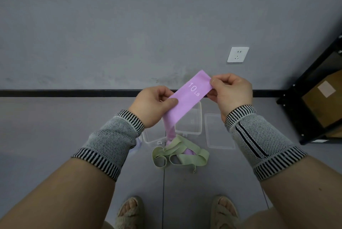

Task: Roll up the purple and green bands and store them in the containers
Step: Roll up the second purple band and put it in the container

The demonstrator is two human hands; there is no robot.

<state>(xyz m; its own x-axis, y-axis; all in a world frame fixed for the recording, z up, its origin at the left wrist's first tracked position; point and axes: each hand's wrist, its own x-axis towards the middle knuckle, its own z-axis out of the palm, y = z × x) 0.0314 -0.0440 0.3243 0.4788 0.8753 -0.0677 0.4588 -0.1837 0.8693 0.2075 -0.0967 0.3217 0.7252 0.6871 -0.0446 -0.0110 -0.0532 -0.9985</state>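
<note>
Hands raised over the grey floor [55,136]: we pinch the purple band [187,99] (marked 10 LB) taut, left hand [153,106] low, right hand [231,92] high, above clear containers [188,127] and the loose green band [182,152].

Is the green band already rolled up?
No, the green band lies loose and tangled on the floor, while both hands hold the purple band.

I see a lilac band [186,101] with white "10 LB" print, a pale green band [182,152], clear containers [190,123], grey knit wrist sleeves [114,141] with black-and-white striped cuffs, a grey floor [55,127], and a white socket [238,54].
</note>
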